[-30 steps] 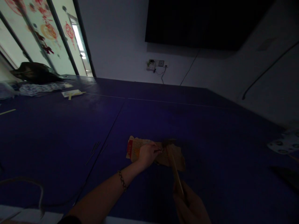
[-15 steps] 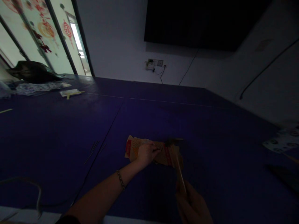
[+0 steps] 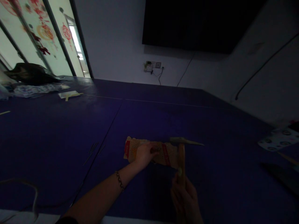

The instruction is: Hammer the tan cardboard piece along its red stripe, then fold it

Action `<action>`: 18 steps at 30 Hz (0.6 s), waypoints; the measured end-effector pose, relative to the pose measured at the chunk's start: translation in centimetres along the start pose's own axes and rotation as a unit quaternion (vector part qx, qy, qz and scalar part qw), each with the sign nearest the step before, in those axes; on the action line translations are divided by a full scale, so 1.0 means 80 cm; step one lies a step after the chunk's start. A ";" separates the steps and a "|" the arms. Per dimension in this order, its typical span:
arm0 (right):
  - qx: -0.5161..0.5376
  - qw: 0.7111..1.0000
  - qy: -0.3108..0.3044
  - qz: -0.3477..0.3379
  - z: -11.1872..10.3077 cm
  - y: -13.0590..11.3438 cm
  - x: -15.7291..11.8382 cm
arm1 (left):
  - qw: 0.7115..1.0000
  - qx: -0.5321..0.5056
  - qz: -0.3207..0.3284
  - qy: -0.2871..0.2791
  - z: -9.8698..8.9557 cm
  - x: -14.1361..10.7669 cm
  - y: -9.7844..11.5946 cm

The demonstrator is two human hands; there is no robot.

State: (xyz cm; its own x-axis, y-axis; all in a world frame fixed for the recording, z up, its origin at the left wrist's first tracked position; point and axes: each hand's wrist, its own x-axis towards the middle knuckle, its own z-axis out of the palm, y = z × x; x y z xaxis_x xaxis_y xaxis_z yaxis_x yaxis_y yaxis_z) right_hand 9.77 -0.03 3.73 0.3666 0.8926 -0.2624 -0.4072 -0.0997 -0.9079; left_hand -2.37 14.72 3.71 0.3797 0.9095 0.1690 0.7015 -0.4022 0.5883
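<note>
A flattened piece of printed cardboard [image 3: 172,155], brown with red bands, lies on the dark blue tabletop [image 3: 144,119]. My left hand [image 3: 144,154] rests on its middle, thumb and fingers drawn together. Anything between those fingertips is too small and dark to make out. My right hand [image 3: 187,194] is wrapped round the wooden handle of a hammer [image 3: 181,157]. The hammer's long, pointed metal head is over the cardboard's far right corner, reaching past it to the right. Whether the head touches the cardboard cannot be told.
Several thin rods [image 3: 91,151] lie left of the cardboard. A white cable [image 3: 35,199] curves at the near left edge. Further back left are a white pad [image 3: 68,94] and a dark bag [image 3: 30,74]. A patterned sheet [image 3: 277,140] and a dark flat object [image 3: 279,177] lie right.
The hammer head has shifted right, from over the cardboard's right part, and its handle is more upright. My left fingertips have drawn back slightly. The view has shifted a little.
</note>
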 end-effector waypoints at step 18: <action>0.123 0.986 -0.107 0.045 -0.037 0.013 0.044 | 0.966 0.053 0.143 0.208 -0.078 -0.031 -0.017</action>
State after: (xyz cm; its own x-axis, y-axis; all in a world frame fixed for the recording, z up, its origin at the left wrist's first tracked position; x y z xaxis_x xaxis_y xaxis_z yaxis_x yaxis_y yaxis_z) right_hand 13.14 1.71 0.89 0.1452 0.9600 -0.2392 -0.6295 -0.0969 -0.7709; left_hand -8.02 13.62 7.40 0.3073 0.7133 0.6299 0.6699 -0.6323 0.3892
